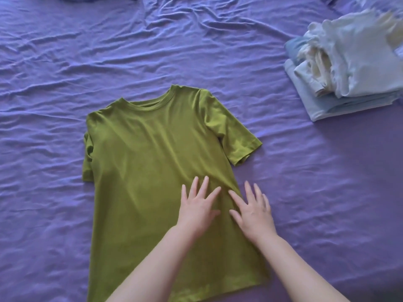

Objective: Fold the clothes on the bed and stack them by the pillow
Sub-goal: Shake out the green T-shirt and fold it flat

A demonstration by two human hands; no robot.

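Sheet (65, 62) fills my whole view, purple and badly wrinkled towards 12 and 9 o'clock, smoother at 3 to 5 o'clock. Pile of folded clothes (349, 68) sits at approx 2 o'clock, pale blue and white pieces stacked, top ones a bit rumpled, well apart from the shirt. Nothing lies between pile and shirt except bare sheet. At the very top edge, 12 o'clock, I see a dark blue bit of something, too cropped to tell what.

Shirt (152, 160), green, short sleeves, lies flat at centre w/ collar pointing to 12 o'clock and hem running off the frame at 6 o'clock. Its sleeve on the 3 o'clock side is spread out flat on the sheet; the sleeve on the 9 o'clock side is bunched close against the body of the shirt.

Left hand (197, 209) rests palm down on the shirt, lower right part of the fabric, fingers spread wide and flat, gripping nothing. Right hand (253, 211) is just beside it at 3 o'clock, also palm down w/ fingers splayed; it lies across the shirt's side edge, index and thumb on green cloth, outer fingers over the sheet. Hands are close but not touching. Both forearms come in from 6 o'clock, crossing over the lower shirt.
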